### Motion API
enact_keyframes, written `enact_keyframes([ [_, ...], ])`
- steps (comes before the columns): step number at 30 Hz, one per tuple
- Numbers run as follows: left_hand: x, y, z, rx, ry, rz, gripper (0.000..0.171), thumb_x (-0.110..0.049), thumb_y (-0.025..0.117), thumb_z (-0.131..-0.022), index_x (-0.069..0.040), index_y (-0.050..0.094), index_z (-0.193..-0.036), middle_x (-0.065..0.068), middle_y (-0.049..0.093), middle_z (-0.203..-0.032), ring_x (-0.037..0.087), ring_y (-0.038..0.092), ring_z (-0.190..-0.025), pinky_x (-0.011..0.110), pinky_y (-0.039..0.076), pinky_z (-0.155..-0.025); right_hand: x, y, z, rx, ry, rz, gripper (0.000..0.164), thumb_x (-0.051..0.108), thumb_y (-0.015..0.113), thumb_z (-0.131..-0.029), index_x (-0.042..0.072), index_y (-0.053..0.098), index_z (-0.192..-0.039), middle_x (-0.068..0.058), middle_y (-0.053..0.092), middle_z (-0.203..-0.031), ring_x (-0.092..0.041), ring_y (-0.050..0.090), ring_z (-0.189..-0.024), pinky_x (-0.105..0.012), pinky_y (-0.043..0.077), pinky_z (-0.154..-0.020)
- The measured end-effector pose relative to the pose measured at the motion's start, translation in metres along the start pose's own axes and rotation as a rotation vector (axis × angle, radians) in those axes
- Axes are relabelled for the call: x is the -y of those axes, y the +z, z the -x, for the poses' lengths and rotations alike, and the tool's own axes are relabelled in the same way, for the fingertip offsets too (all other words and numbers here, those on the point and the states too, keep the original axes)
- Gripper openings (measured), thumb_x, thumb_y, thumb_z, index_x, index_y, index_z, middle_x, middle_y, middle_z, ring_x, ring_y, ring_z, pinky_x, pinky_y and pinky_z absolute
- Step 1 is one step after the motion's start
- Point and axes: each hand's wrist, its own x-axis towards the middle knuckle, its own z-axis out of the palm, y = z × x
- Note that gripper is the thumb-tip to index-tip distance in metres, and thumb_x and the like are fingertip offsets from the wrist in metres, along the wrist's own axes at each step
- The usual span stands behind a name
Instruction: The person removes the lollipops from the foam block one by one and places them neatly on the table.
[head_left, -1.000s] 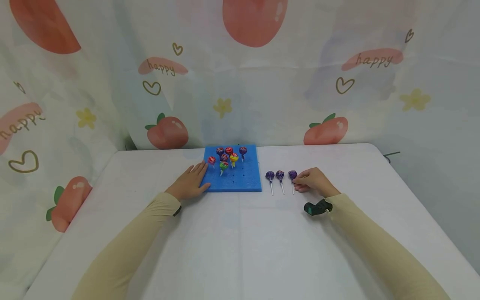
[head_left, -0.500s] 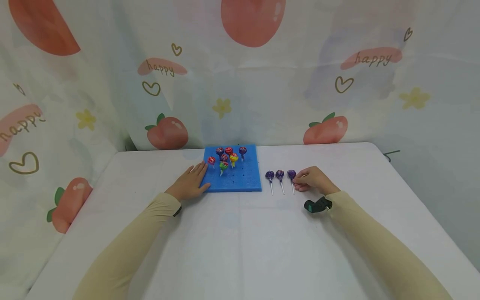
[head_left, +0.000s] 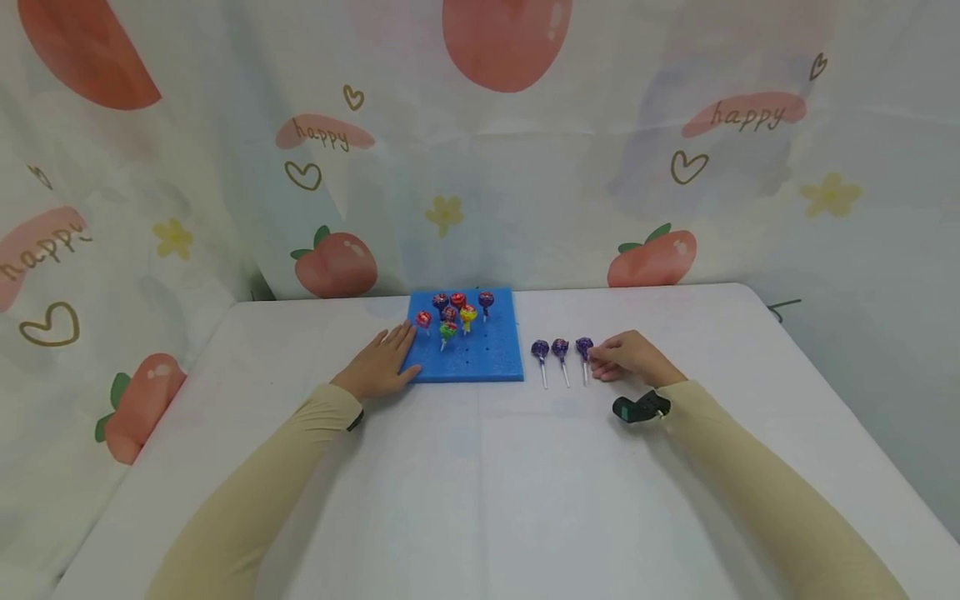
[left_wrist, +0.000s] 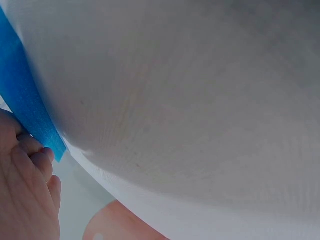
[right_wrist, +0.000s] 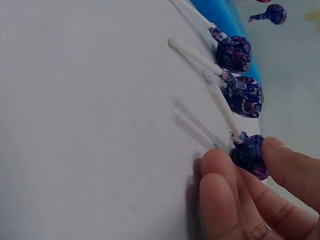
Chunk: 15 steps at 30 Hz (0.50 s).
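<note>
In the head view, my left hand (head_left: 377,363) lies with straight fingers along the left edge of a blue foam board (head_left: 495,358). The left wrist view shows that hand (left_wrist: 25,185) against the board's edge (left_wrist: 30,100). To the right of the board, my right hand (head_left: 630,357) pinches the head of a purple-wrapped lollipop (head_left: 584,344) between thumb and fingers. Its white stick (right_wrist: 225,110) stands apart from its shadow on the cloth. Beside it lie two more purple lollipops, a middle one (head_left: 560,347) and a left one (head_left: 540,350).
Several lollipops stand upright in the board, among them a yellow one (head_left: 468,315), a green one (head_left: 447,331) and a purple one (head_left: 486,300). Small holes show in the board's front part. A printed curtain (head_left: 480,183) hangs behind the white-covered table (head_left: 480,483).
My right hand and the rightmost lollipop have shifted very slightly away from me. The left hand and the board have stayed in place.
</note>
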Motion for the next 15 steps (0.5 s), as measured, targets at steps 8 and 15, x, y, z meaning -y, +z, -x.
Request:
enact_keyframes([
  [8,0.002,0.003,-0.0009,-0.009,-0.002,-0.011,0.075,-0.045,0.037,-0.097,0.005,0.015,-0.148,0.021,0.013,-0.157,0.034,0.016,-0.145,0.048,0.014,-0.119,0.0041,0.0057,0.0006,-0.051,-0.037,0.061,0.034,0.02,0.065,-0.089,-0.01,0.062,-0.105,-0.001,0.065,-0.068,-0.007,0.063,-0.06,-0.021,0.056,-0.061],
  [15,0.0009,0.006,-0.0008,-0.024,0.006,-0.008,0.074,-0.044,0.038,-0.097,0.005,0.016,-0.148,0.021,0.015,-0.156,0.035,0.018,-0.145,0.049,0.015,-0.118,0.0026,0.0078,-0.0012,-0.081,-0.013,0.076,0.029,0.014,0.068,-0.085,-0.009,0.064,-0.102,-0.003,0.066,-0.069,-0.007,0.062,-0.059,-0.021,0.056,-0.061],
])
